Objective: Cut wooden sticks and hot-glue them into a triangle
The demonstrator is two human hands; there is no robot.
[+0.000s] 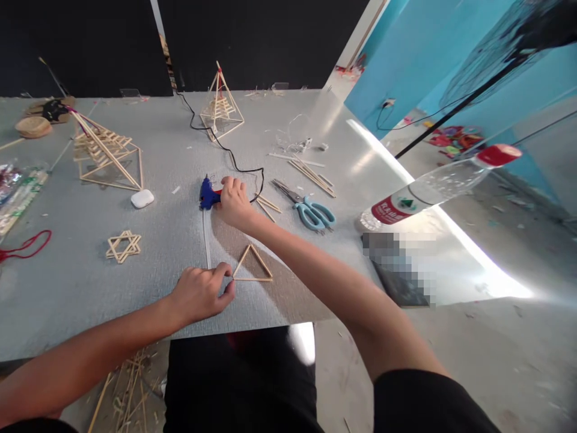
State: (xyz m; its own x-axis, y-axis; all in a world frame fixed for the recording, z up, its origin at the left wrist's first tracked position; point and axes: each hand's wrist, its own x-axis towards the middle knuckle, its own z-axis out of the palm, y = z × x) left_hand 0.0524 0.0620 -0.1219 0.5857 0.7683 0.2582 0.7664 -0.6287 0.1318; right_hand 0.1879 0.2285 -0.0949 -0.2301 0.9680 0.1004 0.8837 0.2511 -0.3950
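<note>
A small triangle of wooden sticks (264,264) lies flat near the front edge of the table. The thumb and index finger of my left hand (201,294) pinch its left corner. Farther back, my right hand (237,204) closes round the handle of a blue glue gun (208,195), which lies on its side with a clear glue stick (207,237) trailing toward me. The palm hides most of the handle. Several loose sticks (269,207) lie just right of that hand, beside light-blue-handled scissors (311,210).
Two stick pyramid frames (110,150) (222,111) stand toward the back. A stick star (123,246) and a white case (142,198) lie left. A black cord (232,157) crosses the table. On the right are a water bottle (396,207) and a dark flat object (396,279).
</note>
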